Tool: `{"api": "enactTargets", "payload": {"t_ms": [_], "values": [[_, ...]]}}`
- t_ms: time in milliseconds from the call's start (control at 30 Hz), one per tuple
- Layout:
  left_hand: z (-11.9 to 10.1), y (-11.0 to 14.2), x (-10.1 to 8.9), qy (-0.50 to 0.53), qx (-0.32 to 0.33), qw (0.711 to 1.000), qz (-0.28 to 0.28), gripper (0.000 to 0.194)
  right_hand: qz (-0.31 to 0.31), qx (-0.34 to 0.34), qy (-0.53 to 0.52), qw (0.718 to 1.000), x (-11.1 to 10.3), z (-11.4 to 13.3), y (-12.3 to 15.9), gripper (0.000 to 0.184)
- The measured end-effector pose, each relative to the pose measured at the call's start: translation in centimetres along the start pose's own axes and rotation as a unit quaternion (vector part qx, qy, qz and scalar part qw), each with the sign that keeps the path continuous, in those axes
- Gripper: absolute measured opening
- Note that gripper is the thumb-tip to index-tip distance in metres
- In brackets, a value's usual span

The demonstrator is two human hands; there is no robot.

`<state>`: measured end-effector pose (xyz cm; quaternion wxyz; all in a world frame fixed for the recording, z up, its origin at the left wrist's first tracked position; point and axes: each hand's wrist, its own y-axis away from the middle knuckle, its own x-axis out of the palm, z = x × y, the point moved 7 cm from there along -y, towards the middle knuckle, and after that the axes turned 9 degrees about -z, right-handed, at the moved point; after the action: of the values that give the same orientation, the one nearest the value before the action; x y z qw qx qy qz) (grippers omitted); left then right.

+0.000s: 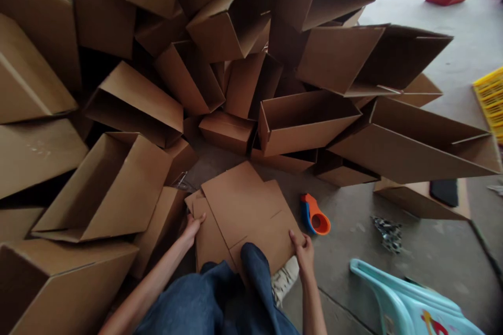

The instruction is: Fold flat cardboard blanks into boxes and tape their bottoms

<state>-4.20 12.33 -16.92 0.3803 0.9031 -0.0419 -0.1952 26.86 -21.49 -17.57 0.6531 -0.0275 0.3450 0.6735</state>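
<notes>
Across my knees lies a flat piece of brown cardboard [247, 209] with cut slits and overlapping panels, like a flattened box. My left hand [192, 229] grips its left edge, thumb on top and the other fingers mostly hidden beneath. At the right edge, my right hand [303, 252] pinches the board between thumb and fingers. On the floor just right of the board sits an orange and blue tape dispenser [315, 215]. Whether one sheet or more lie in my hands, I cannot tell.
Open cardboard boxes [310, 120] are heaped in front and to the left [110, 183]. A light-blue plastic chair [412, 298] stands at lower right. Crumpled scrap [388, 234] lies on the floor. A dark phone-like object [444, 192] rests on a box; a yellow crate [491, 99] is far right.
</notes>
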Motion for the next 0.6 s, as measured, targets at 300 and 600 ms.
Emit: {"api": "enactTargets", "payload": {"t_ms": [300,600], "values": [[-1.4,3.1,-1.4,0.028,0.047,0.998,-0.03,0.048,0.009,0.022,-0.031,0.999,-1.4,-0.3,1.4,0.071],[-6.3,2.8,-4.9,0.007,0.126,0.991,0.042,0.037,0.028,0.016,-0.045,0.998,1.0,-2.6,5.8,0.066]]}}
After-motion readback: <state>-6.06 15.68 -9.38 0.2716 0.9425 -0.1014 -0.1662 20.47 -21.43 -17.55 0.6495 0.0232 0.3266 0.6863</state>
